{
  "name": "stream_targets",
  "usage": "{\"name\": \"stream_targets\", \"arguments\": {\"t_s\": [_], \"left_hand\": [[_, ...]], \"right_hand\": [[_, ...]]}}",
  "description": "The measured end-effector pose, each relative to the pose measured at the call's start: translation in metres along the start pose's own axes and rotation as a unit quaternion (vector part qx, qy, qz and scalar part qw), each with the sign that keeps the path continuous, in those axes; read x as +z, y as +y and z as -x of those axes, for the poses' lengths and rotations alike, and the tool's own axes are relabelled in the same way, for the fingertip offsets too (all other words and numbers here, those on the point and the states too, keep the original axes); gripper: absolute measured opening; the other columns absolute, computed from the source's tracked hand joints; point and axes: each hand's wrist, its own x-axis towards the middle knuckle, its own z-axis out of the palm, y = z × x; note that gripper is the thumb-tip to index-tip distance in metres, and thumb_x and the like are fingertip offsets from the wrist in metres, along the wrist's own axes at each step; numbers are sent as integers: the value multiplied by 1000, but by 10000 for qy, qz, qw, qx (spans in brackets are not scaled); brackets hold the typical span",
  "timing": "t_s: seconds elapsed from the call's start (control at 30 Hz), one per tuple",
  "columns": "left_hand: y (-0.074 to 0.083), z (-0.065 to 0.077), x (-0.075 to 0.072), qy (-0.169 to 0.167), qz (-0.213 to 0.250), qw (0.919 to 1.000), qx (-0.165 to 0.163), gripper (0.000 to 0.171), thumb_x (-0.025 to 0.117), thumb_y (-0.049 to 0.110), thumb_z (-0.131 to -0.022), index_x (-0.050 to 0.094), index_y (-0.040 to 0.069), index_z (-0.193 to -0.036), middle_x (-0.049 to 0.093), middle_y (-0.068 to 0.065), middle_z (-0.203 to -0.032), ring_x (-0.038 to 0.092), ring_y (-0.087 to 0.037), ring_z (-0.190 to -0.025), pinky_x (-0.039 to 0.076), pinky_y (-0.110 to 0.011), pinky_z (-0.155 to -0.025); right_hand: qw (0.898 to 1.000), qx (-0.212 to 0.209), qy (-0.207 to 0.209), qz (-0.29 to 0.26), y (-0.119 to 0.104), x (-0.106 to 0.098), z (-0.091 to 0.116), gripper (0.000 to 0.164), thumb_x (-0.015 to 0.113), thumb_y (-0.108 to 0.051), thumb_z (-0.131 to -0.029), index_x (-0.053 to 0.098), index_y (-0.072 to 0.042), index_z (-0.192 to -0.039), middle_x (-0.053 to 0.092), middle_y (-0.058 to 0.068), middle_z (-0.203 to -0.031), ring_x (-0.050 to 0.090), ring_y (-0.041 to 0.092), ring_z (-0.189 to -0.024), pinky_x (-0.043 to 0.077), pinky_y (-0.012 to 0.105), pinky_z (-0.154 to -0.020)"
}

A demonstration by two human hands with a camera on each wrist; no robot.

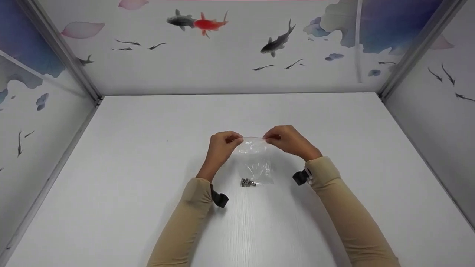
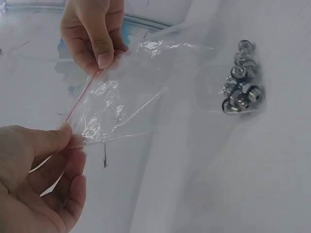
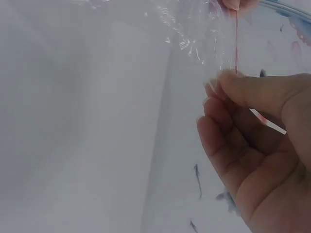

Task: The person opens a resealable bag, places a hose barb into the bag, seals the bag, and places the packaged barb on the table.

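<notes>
Between both hands hangs a clear zip-lock bag (image 1: 256,161) with a red line along its top edge. My left hand (image 1: 224,142) pinches the top left corner between thumb and fingers. At the opposite top corner, my right hand (image 1: 287,140) pinches the same edge, so the strip is stretched straight. Small shiny metal pieces (image 2: 242,80), round and nut-like, lie gathered in a bottom corner of the bag. In the right wrist view the red strip (image 3: 236,41) runs from one hand's fingertips to the other's; the metal pieces are out of that view.
A white table (image 1: 148,167) lies beneath the hands. Panels printed with fish and petals (image 1: 230,66) stand at the back and both sides, joined by grey metal posts (image 1: 70,52). A black wrist camera (image 1: 220,200) is strapped at the left sleeve, another camera (image 1: 300,178) at the right.
</notes>
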Motion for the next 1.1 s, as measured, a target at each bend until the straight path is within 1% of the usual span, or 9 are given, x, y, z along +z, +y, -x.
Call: {"name": "stream_targets", "arguments": {"t_s": [0.03, 0.1, 0.27, 0.43, 0.57, 0.67, 0.8, 0.93, 1.1], "left_hand": [[-3, -2, 2, 90, -9, 9999, -55, 13, 70, 16, -88, 75, 8, -96, 73, -6, -91, 63, -16, -82, 50, -27, -73], [-8, -5, 4, 144, 21, 9997, -201, 15, 70, 16, -87, 76, 7, -98, 73, -7, -92, 63, -16, -82, 50, -27, -73], [-16, -15, 9, 97, -52, 9990, -439, 18, 66, 14, -91, 74, 5, -105, 72, -9, -96, 64, -18, -86, 50, -28, -75], [-24, -20, 16, 115, -302, 9968, -737, 19, 61, 10, -93, 74, 5, -106, 71, -10, -101, 61, -19, -88, 48, -27, -75], [-29, -19, 20, 381, -391, 9943, -920, 15, 63, 8, -91, 75, 4, -100, 72, -10, -98, 61, -20, -85, 47, -27, -72], [-31, -19, 21, 610, -390, 9926, -975, 11, 66, 8, -89, 74, 3, -95, 71, -11, -93, 61, -20, -83, 48, -27, -71], [-33, -18, 23, 741, -345, 9909, -1065, 7, 68, 7, -87, 69, 3, -92, 70, -11, -89, 61, -21, -81, 47, -30, -71], [-37, -17, 25, 631, -234, 9916, -1106, 12, 66, 6, -87, 66, 3, -99, 70, -12, -91, 63, -23, -85, 49, -33, -74], [-39, -16, 23, 88, -142, 9952, -965, 19, 61, 9, -91, 66, 2, -108, 69, -13, -103, 63, -25, -97, 51, -36, -83]], "right_hand": [[10000, 75, 9, -3, 2, 3, -2, 17, 63, -5, -92, 72, 2, -104, 71, 15, -98, 65, 25, -88, 53, 40, -81], [9997, 239, 35, -17, 5, 8, -7, 17, 63, -6, -92, 72, 2, -104, 71, 16, -97, 64, 25, -87, 53, 40, -80], [9972, 688, 280, -125, 11, 18, -17, 16, 62, -7, -92, 71, 2, -103, 70, 16, -97, 64, 27, -87, 51, 40, -79], [9919, 1190, 325, -299, 17, 30, -23, 18, 62, -8, -93, 71, 2, -105, 70, 17, -102, 64, 27, -92, 52, 39, -81], [9863, 1522, 414, -489, 23, 38, -26, 18, 62, -8, -92, 71, 1, -105, 70, 17, -103, 64, 27, -94, 51, 37, -82], [9810, 1769, 507, -620, 26, 43, -27, 17, 62, -8, -91, 71, 1, -104, 70, 17, -104, 63, 27, -94, 50, 36, -82], [9758, 1961, 585, -773, 29, 49, -26, 18, 62, -7, -91, 70, 1, -105, 69, 17, -104, 63, 27, -94, 49, 35, -82], [9735, 2025, 621, -861, 31, 53, -23, 20, 62, -8, -90, 69, 2, -106, 69, 18, -105, 62, 27, -94, 49, 34, -82], [9720, 2064, 650, -916, 35, 51, -18, 24, 60, -10, -92, 67, 4, -111, 67, 19, -109, 61, 27, -95, 49, 34, -82]]}}
